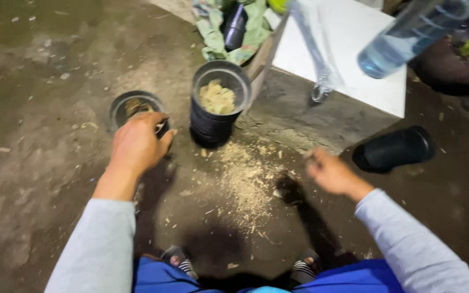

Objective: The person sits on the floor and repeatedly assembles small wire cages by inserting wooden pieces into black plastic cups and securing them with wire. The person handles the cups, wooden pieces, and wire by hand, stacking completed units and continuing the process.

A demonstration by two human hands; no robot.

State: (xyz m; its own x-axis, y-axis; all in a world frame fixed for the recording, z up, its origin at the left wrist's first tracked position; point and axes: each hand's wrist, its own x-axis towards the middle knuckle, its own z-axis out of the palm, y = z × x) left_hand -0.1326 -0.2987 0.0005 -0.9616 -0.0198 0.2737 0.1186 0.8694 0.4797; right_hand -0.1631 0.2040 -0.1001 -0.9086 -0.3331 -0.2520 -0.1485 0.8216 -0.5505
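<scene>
Nearest, the person's blue-trousered knees and striped sandals frame a scatter of pale wood shavings (pixel 245 184) on the dirty concrete floor (pixel 39 163). The right hand (pixel 329 172) hovers loosely curled above them; motion blur hides whether it pinches anything. The left hand (pixel 135 144) closes over the rim of a small round dark plastic pot (pixel 131 108) standing on the floor. It looks light and thin-walled, likely to flex, so the rim seems the best hold. Just beyond stands a taller black ribbed plastic pot (pixel 215 106) filled with pale chips.

plastic bottle (pixel 408 38) cropped, right hand (pixel 329 172) blurred
</scene>
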